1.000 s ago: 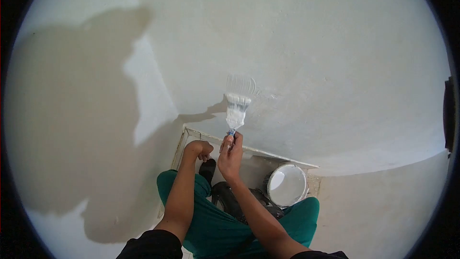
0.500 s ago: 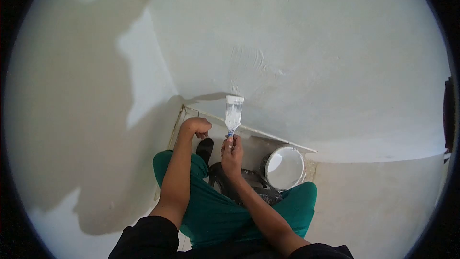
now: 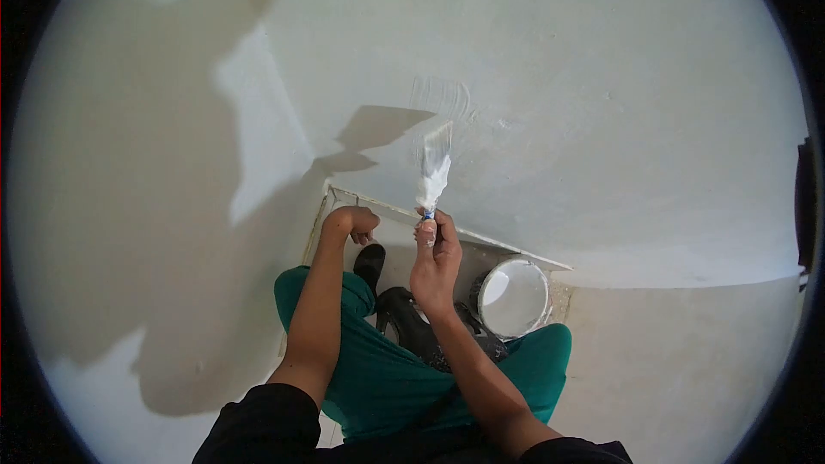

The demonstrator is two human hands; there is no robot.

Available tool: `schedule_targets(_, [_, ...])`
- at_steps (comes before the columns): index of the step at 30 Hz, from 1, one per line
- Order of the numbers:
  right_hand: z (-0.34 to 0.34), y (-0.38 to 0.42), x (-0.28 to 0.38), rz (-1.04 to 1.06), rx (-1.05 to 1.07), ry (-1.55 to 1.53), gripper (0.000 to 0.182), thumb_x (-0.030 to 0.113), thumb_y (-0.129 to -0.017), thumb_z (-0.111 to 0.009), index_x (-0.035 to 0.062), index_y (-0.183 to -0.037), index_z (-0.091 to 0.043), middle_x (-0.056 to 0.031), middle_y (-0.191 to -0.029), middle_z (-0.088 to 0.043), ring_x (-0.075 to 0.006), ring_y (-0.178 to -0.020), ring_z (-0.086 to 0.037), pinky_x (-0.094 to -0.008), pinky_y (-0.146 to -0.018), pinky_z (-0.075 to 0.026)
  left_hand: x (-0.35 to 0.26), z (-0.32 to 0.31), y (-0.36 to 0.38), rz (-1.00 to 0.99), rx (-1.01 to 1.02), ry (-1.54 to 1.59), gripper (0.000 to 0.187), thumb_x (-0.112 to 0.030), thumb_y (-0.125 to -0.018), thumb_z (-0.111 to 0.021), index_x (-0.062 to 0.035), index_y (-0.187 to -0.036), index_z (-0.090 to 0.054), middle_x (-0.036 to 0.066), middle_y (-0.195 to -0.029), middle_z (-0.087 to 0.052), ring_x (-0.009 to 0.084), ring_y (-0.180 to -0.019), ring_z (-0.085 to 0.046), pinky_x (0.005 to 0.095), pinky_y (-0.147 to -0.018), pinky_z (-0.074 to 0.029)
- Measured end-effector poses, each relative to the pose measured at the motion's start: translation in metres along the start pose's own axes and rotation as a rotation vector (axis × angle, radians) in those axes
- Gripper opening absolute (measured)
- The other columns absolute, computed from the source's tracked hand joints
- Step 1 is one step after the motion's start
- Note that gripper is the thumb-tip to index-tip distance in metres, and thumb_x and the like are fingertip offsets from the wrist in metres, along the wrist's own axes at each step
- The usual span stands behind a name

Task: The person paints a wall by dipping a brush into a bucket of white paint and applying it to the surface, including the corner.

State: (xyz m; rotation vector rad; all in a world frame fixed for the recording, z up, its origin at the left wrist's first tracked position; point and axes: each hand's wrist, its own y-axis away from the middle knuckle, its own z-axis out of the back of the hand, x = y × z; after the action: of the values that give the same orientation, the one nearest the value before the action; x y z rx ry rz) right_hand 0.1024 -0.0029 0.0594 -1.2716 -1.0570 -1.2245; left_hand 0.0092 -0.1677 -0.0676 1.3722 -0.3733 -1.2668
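Observation:
My right hand (image 3: 436, 262) grips a putty knife (image 3: 436, 150) by its blue handle. White putty (image 3: 434, 185) coats the lower part of the blade, which points up toward the wall and casts a broad shadow to its left. Just beyond its tip, ridged streaks of wet putty (image 3: 440, 94) mark the wall (image 3: 550, 120). My left hand (image 3: 357, 222) hangs bent at the wrist near the corner, fingers loosely curled in with nothing seen in them.
A white bucket (image 3: 516, 299) with a smeared rim stands beside my right knee. Between my legs is a black plastic object (image 3: 408, 326), close to a dark shoe (image 3: 369, 265). A narrow ledge (image 3: 507, 247) runs along the wall's base, meeting the left wall (image 3: 129, 206) at a corner.
My right hand has moved up and slightly right with the putty knife, whose blade has tilted and turned. Its shadow has widened. My left hand has barely moved.

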Motion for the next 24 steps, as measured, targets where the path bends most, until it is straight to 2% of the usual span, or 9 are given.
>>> schedule_targets(2, [-0.007, -0.010, 0.011, 0.033, -0.001, -0.030, 0.025, 0.019, -0.098, -0.046, -0.0018, -0.112, -0.048, -0.0032, -0.087, -0.053, -0.0090, -0.079, -0.047, -0.0242, -0.074, -0.041, -0.001, -0.001, 0.010, -0.095, -0.009, 0.022, 0.043, -0.021, -0.081, -0.035, 0.0070, -0.093, -0.065, 0.019, -0.092, -0.068, 0.0259, -0.077, -0.066, 0.0386, -0.072, -0.052])
schedule_targets(3, [-0.012, -0.014, 0.019, 0.042, -0.001, -0.050, 0.025, 0.018, -0.098, -0.047, -0.0020, -0.111, -0.048, -0.0039, -0.087, -0.054, -0.0093, -0.080, -0.048, -0.0246, -0.075, -0.041, -0.004, 0.000, 0.010, -0.041, 0.011, 0.049, 0.044, -0.022, -0.082, -0.033, 0.0077, -0.095, -0.064, 0.019, -0.092, -0.067, 0.0261, -0.078, -0.066, 0.0392, -0.071, -0.053])
schedule_targets(5, [-0.020, -0.019, 0.032, 0.070, -0.011, -0.105, 0.024, 0.017, -0.097, -0.047, -0.0025, -0.111, -0.047, -0.0054, -0.088, -0.055, -0.0099, -0.081, -0.050, -0.0251, -0.075, -0.042, 0.003, 0.000, 0.003, -0.161, 0.029, -0.100, 0.045, -0.022, -0.081, -0.033, 0.0078, -0.095, -0.063, 0.020, -0.092, -0.067, 0.0260, -0.079, -0.066, 0.0394, -0.072, -0.053])
schedule_targets(7, [-0.029, -0.024, 0.044, 0.103, -0.030, -0.171, 0.023, 0.016, -0.097, -0.048, -0.0030, -0.109, -0.047, -0.0068, -0.087, -0.056, -0.0106, -0.079, -0.052, -0.0253, -0.073, -0.043, -0.007, -0.003, 0.018, -0.059, -0.015, 0.019, 0.046, -0.023, -0.081, -0.033, 0.0075, -0.097, -0.063, 0.020, -0.091, -0.067, 0.0262, -0.080, -0.066, 0.0398, -0.073, -0.052])
schedule_targets(11, [-0.036, -0.033, 0.058, 0.062, -0.048, -0.200, 0.022, 0.017, -0.097, -0.047, -0.0027, -0.106, -0.046, -0.0082, -0.086, -0.057, -0.0120, -0.074, -0.054, -0.0250, -0.067, -0.045, 0.003, -0.002, 0.008, -0.160, 0.023, -0.099, 0.046, -0.023, -0.082, -0.032, 0.0071, -0.097, -0.063, 0.020, -0.092, -0.067, 0.0264, -0.080, -0.067, 0.0402, -0.075, -0.052])
schedule_targets(16, [-0.034, -0.021, 0.021, -0.073, -0.093, -0.115, 0.025, 0.023, -0.098, -0.045, -0.0017, -0.098, -0.047, -0.0065, -0.078, -0.055, -0.0108, -0.067, -0.054, -0.0252, -0.060, -0.045, -0.010, -0.002, 0.018, -0.047, 0.002, 0.015, 0.044, -0.022, -0.080, -0.035, 0.0069, -0.098, -0.064, 0.020, -0.092, -0.067, 0.0267, -0.079, -0.067, 0.0399, -0.074, -0.053])
schedule_targets(19, [-0.023, 0.002, -0.030, -0.129, -0.055, 0.109, 0.028, 0.026, -0.098, -0.044, -0.0012, -0.091, -0.048, -0.0044, -0.072, -0.053, -0.0096, -0.061, -0.051, -0.0253, -0.057, -0.044, -0.012, -0.001, 0.018, -0.004, 0.009, 0.044, 0.043, -0.021, -0.079, -0.036, 0.0074, -0.097, -0.064, 0.020, -0.090, -0.067, 0.0267, -0.078, -0.067, 0.0389, -0.072, -0.053])
schedule_targets(22, [-0.016, 0.021, -0.032, -0.148, -0.108, 0.082, 0.029, 0.026, -0.099, -0.043, -0.0009, -0.088, -0.050, -0.0032, -0.069, -0.052, -0.0090, -0.058, -0.050, -0.0254, -0.055, -0.044, -0.009, -0.004, 0.011, 0.071, -0.020, -0.031, 0.041, -0.031, -0.084, -0.036, -0.0078, -0.094, -0.068, 0.006, -0.085, -0.070, 0.0159, -0.078, -0.066, 0.0355, -0.069, -0.046])
schedule_targets(24, [-0.008, 0.025, -0.022, -0.134, -0.109, 0.079, 0.028, 0.025, -0.099, -0.044, -0.0020, -0.093, -0.051, -0.0030, -0.070, -0.052, -0.0082, -0.059, -0.049, -0.0250, -0.055, -0.043, -0.011, -0.004, 0.011, 0.080, -0.020, -0.040, 0.041, -0.031, -0.083, -0.036, -0.0075, -0.093, -0.068, 0.005, -0.084, -0.070, 0.0155, -0.077, -0.066, 0.0347, -0.068, -0.046])
